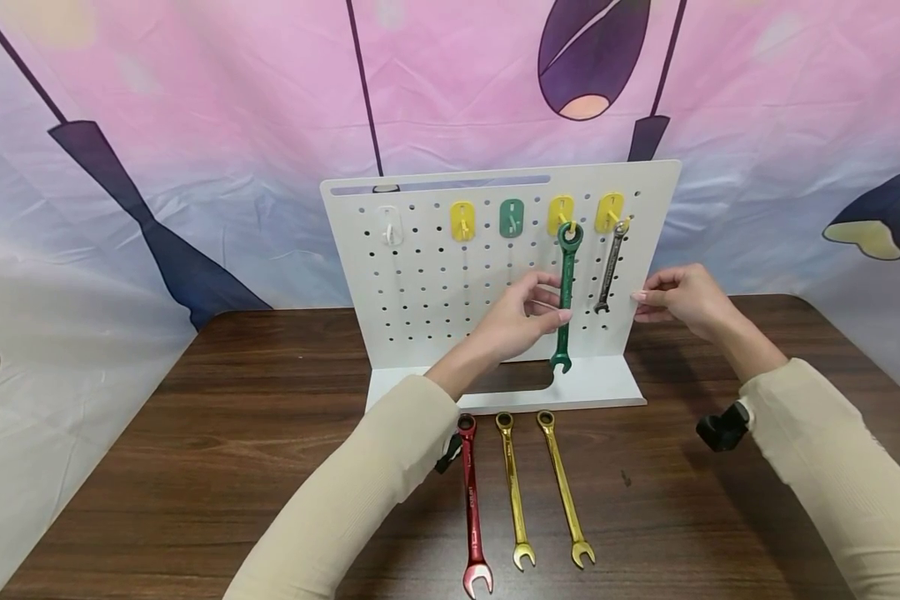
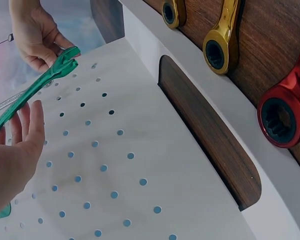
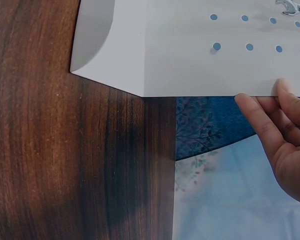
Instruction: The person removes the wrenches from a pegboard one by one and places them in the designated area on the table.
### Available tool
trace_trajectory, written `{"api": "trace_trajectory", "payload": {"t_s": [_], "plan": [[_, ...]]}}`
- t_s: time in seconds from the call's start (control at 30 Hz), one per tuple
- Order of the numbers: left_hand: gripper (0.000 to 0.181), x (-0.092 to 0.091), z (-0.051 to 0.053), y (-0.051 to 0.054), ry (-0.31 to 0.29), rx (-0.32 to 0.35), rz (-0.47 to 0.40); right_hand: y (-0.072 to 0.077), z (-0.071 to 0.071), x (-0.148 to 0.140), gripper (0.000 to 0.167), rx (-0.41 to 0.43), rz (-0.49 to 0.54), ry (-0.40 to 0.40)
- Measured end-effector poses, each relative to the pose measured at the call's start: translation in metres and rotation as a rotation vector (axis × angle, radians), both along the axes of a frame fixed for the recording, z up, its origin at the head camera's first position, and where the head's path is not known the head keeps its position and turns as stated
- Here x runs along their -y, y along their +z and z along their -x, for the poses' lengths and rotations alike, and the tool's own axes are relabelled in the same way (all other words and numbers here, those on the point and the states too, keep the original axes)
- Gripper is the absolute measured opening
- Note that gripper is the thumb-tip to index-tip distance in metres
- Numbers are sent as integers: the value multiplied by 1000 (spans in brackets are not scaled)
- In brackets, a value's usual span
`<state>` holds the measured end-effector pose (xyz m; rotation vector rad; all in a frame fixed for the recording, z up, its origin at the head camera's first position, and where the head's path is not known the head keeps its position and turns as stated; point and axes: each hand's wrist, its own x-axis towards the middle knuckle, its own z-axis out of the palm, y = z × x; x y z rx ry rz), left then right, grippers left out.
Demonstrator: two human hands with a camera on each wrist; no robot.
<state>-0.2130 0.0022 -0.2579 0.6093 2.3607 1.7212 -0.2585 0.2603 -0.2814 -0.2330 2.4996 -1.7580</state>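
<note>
Cream knit sleeves [image 1: 352, 500] fill the near part of my head feed, flanking a glossy red metal wrench [image 1: 472, 500], a slim gold metal wrench [image 1: 515, 487] and a second gold wrench [image 1: 565, 483], all lying on the dark wood table [image 1: 270, 375] this side of the hands.

From my end, I see the left hand [image 1: 521, 312] lightly pinching a shiny green metal wrench [image 1: 567, 275] by its shank — its ring end is up at a yellow hook [image 1: 560, 208], though I can't tell whether it is fully seated. The right hand [image 1: 686, 300] grips the edge of the white perforated board [image 1: 435, 302]. Between the hands, slightly higher, a small silver wrench [image 1: 611, 271] hangs from the end yellow hook [image 1: 610, 208].

I judge one wrench hung, the green one about there. Three wrenches remain, and three hooks — a white hook [image 1: 390, 227], a third yellow hook [image 1: 462, 221] and a green hook [image 1: 512, 218] — sit bare above the left hand and out to its left.
</note>
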Motion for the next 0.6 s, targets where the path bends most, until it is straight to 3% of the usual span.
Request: {"api": "trace_trajectory", "payload": {"t_s": [0.23,0.6], "plan": [[31,-1,-2,1,1,38,-95,0,0,0,22,9,4,-2],[29,-3,-6,3,-30,35,-140,1,0,0,20,17,-6,-20]]}}
